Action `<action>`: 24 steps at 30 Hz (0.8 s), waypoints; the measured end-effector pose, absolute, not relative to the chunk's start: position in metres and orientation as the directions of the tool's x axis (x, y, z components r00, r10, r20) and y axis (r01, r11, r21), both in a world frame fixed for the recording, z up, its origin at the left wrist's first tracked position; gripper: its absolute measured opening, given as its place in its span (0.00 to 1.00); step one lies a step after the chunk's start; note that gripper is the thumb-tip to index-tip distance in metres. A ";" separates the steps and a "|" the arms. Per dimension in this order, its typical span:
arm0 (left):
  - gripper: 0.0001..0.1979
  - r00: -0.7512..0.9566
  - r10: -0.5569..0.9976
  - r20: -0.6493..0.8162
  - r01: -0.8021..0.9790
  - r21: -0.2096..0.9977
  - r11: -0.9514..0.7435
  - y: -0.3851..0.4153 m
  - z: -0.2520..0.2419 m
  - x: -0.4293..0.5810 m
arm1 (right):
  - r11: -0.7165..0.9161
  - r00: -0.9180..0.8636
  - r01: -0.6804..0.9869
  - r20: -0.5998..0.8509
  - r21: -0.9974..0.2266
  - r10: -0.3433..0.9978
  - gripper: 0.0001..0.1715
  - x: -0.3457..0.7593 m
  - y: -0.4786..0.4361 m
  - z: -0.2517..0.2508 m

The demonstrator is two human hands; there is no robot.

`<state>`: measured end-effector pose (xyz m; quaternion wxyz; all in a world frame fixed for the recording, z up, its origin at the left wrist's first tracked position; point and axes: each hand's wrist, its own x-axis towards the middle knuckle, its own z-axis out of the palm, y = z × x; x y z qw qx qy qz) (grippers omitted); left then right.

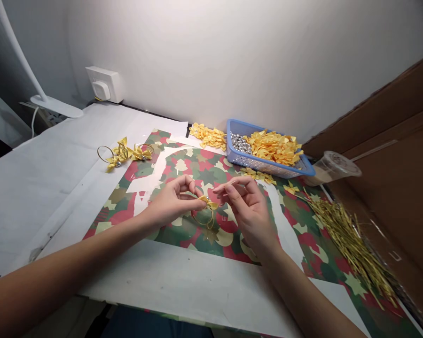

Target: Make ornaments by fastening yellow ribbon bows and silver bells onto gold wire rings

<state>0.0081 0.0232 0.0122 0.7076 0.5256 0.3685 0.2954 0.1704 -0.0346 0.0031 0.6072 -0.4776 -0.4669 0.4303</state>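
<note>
Two bare hands met over the white worktop (56, 178), above a large paper sheet printed in red, green and cream leaf shapes (303, 244). Far right on it stood a blue plastic mesh basket (303, 165) heaped with yellow folded ribbon bows (273, 146) and small silver beads (240, 143). A long bundle of thin gold wire ties (348, 239) lay along the right edge, and a few gold rings dressed with yellow bows (123, 152) lay far left.

The left hand (169, 204) had its grip pinched, thumb against forefinger, on a small yellow ribbon bow (208, 203). That bow sat at the top of a thin gold wire ring (201, 221), which hung just above the sheet near its middle. The right hand (248, 209) hovered just right of the bow with its fingertips drawn together; whether that grip held anything could not be told.

The step looked like fixing bow to ring. It seemed best done with a firm left pinch right at the bow's centre, so the ring could not swing, and the right fingertips working close in with small moves, clear of the loops.
</note>
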 end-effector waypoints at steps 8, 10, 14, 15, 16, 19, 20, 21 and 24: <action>0.15 0.571 0.790 -0.224 0.004 0.963 0.270 0.023 0.014 0.007 | 0.258 0.223 -0.088 0.233 -0.962 0.946 0.06 0.173 -0.032 0.002; 0.15 0.574 0.788 -0.224 0.010 0.964 0.267 0.023 0.014 0.007 | 0.281 0.234 -0.111 0.249 -0.953 0.940 0.06 0.174 -0.030 0.002; 0.15 0.575 0.786 -0.229 0.021 0.964 0.266 0.023 0.013 0.007 | 0.318 0.276 -0.136 0.273 -0.938 0.922 0.06 0.177 -0.028 0.003; 0.15 0.577 0.784 -0.229 0.021 0.964 0.267 0.023 0.012 0.007 | 0.322 0.290 -0.139 0.272 -0.937 0.918 0.06 0.178 -0.028 0.003; 0.15 0.580 0.781 -0.230 0.020 0.963 0.269 0.023 0.012 0.007 | 0.323 0.303 -0.143 0.270 -0.935 0.914 0.06 0.179 -0.028 0.003; 0.15 0.587 0.775 -0.233 0.025 0.962 0.270 0.024 0.011 0.007 | 0.336 0.334 -0.161 0.269 -0.928 0.904 0.08 0.180 -0.027 0.006; 0.15 0.588 0.775 -0.233 0.026 0.963 0.270 0.024 0.011 0.007 | 0.342 0.341 -0.170 0.270 -0.924 0.900 0.08 0.181 -0.026 0.006; 0.15 0.588 0.774 -0.233 0.027 0.963 0.269 0.024 0.011 0.007 | 0.347 0.350 -0.177 0.271 -0.921 0.897 0.08 0.182 -0.026 0.007; 0.15 0.591 0.773 -0.233 0.028 0.963 0.268 0.024 0.011 0.007 | 0.363 0.388 -0.190 0.269 -0.912 0.881 0.09 0.186 -0.023 0.008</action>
